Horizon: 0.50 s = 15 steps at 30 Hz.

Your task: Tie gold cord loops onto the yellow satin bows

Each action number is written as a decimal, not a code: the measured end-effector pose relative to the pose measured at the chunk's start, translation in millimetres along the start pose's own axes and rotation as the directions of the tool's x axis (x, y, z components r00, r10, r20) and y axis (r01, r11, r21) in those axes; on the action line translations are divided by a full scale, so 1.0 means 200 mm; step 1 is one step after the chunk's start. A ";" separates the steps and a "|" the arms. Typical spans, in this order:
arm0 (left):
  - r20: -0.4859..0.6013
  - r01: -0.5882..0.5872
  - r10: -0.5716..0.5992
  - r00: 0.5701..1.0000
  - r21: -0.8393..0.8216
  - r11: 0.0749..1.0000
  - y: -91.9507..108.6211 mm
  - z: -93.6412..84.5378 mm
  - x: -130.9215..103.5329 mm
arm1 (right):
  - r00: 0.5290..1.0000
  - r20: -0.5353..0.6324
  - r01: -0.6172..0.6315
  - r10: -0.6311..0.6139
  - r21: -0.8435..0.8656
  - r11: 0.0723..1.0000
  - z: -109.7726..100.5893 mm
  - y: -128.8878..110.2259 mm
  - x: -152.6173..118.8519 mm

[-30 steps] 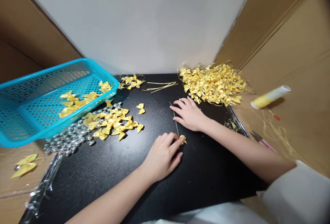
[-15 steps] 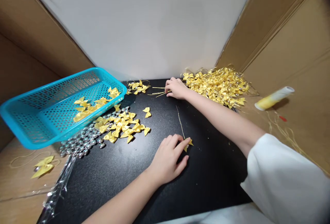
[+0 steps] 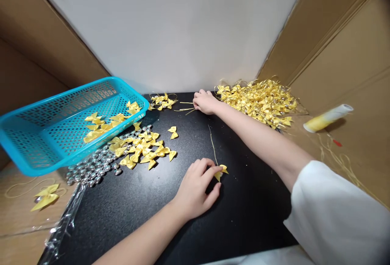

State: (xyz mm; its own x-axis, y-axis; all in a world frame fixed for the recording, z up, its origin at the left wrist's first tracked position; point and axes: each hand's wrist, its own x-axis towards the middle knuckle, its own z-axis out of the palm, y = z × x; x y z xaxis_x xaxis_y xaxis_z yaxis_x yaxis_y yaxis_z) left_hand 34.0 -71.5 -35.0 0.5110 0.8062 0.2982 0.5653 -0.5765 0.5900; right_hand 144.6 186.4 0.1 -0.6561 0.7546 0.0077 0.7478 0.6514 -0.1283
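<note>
txt/labels/nos.: none legible | blue basket (image 3: pixel 61 131), rim nr R end: sm. pale marks (image 3: pixel 138 117), unreadable

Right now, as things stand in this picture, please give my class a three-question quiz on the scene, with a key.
1. True or false: the left hand is inside the turquoise basket.
2. Where does the largest heap of yellow bows lie? A) in the basket; B) to the right of the right hand; C) under the left hand.
3. Fill in: the right hand is at several thin gold ____ near the wall.

Key: 1. False; it touches a yellow bow on the black table. 2. B. 3. Strands.
</note>
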 end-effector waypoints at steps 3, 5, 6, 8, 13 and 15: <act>-0.125 -0.009 0.009 0.992 0.003 1.000 -0.01 -0.01 -0.01 | 0.997 -0.072 0.002 -0.003 -0.007 1.000 -0.06 -0.03 -0.05; -0.264 0.001 0.010 0.964 0.042 0.999 -0.02 -0.03 -0.01 | 0.993 -0.114 0.022 -0.023 -0.009 1.000 -0.12 -0.07 -0.13; -0.340 0.014 0.013 0.940 0.079 0.997 -0.03 -0.05 -0.01 | 0.990 -0.136 0.045 -0.046 -0.010 0.999 -0.15 -0.10 -0.18; -0.474 0.053 0.041 0.880 0.183 0.982 -0.05 -0.10 0.00 | 0.956 -0.226 0.182 -0.187 -0.044 0.982 -0.18 -0.17 -0.30; -0.578 0.152 0.127 0.806 0.410 0.900 -0.10 -0.21 0.03 | 0.831 -0.368 0.367 -0.417 -0.199 0.908 -0.15 -0.35 -0.65; -0.503 0.128 0.139 0.853 0.460 0.878 -0.09 -0.22 0.04 | 0.800 -0.402 0.386 -0.446 -0.225 0.895 -0.12 -0.40 -0.75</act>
State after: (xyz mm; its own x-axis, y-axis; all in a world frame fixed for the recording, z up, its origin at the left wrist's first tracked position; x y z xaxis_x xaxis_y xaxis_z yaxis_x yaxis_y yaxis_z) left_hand -1.4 -48.4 -10.5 0.1884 0.6743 0.7140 0.8603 -0.4640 0.2112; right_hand 185.5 23.3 33.9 -0.8175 0.3442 0.4618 0.4382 0.8920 0.1108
